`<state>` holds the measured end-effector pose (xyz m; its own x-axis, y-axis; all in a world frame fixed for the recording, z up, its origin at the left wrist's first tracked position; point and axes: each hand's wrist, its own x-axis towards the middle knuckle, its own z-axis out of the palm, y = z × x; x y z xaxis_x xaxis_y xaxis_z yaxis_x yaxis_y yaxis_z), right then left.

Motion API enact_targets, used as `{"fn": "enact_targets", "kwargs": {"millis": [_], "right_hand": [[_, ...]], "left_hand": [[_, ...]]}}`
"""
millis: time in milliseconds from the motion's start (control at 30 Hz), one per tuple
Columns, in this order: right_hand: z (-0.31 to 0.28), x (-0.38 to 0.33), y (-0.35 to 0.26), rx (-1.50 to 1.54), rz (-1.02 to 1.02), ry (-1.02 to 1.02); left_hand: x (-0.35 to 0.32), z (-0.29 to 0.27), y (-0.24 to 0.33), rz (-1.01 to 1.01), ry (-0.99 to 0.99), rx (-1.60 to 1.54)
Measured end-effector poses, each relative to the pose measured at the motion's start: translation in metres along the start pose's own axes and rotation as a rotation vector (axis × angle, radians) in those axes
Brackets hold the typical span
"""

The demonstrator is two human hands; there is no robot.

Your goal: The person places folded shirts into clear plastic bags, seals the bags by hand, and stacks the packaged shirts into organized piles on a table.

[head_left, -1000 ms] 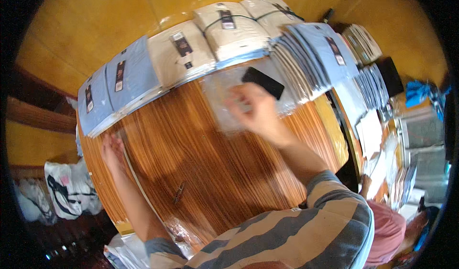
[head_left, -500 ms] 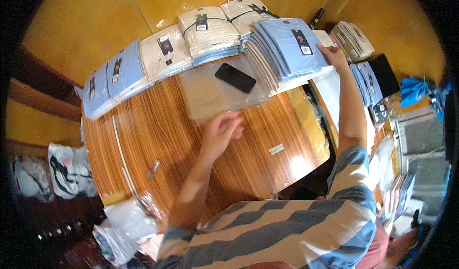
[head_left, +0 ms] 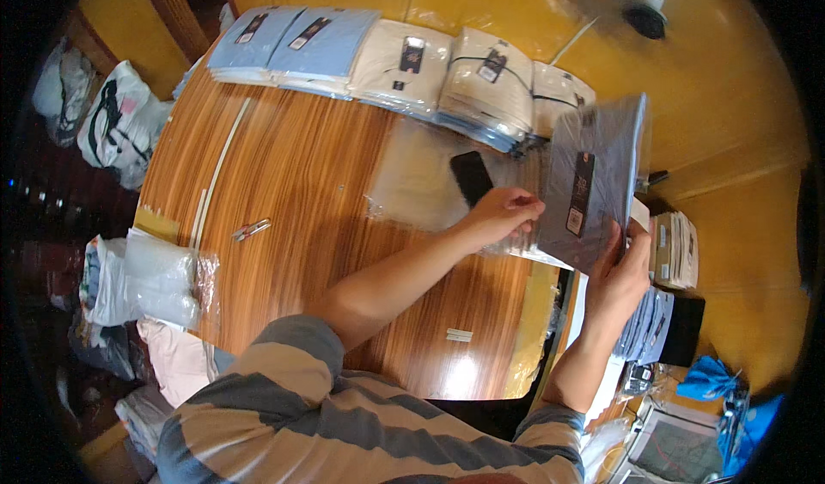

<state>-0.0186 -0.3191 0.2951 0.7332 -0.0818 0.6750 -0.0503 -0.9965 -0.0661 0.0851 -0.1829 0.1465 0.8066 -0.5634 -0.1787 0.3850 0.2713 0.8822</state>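
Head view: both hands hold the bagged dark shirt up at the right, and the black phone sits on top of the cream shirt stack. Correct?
Not quite. The head view shows the left hand and right hand holding the bagged dark shirt up at the right, but the black phone lies on a clear plastic bag on the wooden table, in front of the cream shirt stack.

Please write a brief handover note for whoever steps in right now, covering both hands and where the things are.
Left hand: pinching the lower edge of the dark bagged garment.
Right hand: gripping the garment's bottom corner, holding it tilted up above the table's right end.
On the wooden table: a flat clear bag with a black phone on it; stacked bagged shirts along the far edge.
Done: garment lifted.
Left: it is not yet set down.
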Motion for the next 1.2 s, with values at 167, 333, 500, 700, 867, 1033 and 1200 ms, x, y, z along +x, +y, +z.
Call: {"fn": "enact_targets", "kwargs": {"millis": [167,333,500,700,867,1033,1200], "right_hand": [[0.020,0.038,-0.076,0.436,0.154,-0.150],[0.168,0.099,-0.129,0.728,0.240,-0.224],[0.350,0.127,-0.157,0.723,0.324,-0.125],[0.390,0.139,-0.178,0.361,0.238,-0.263],[0.338,0.141,-0.207,-0.073,0.054,-0.547],[0.257,0.102,-0.166,0.086,-0.090,-0.137],[0.157,-0.003,0.005,-0.449,0.164,-0.126]], "left_hand": [[-0.051,-0.172,-0.004,0.243,0.493,-0.090],[-0.078,-0.322,0.036,0.198,0.835,-0.230],[-0.062,-0.353,0.076,0.162,0.688,-0.076],[-0.026,-0.394,0.080,0.165,0.624,-0.055],[0.005,-0.411,0.091,0.193,0.678,-0.018],[-0.012,-0.411,0.088,0.127,0.634,0.145],[-0.080,-0.317,0.049,0.063,0.528,0.143]]}}
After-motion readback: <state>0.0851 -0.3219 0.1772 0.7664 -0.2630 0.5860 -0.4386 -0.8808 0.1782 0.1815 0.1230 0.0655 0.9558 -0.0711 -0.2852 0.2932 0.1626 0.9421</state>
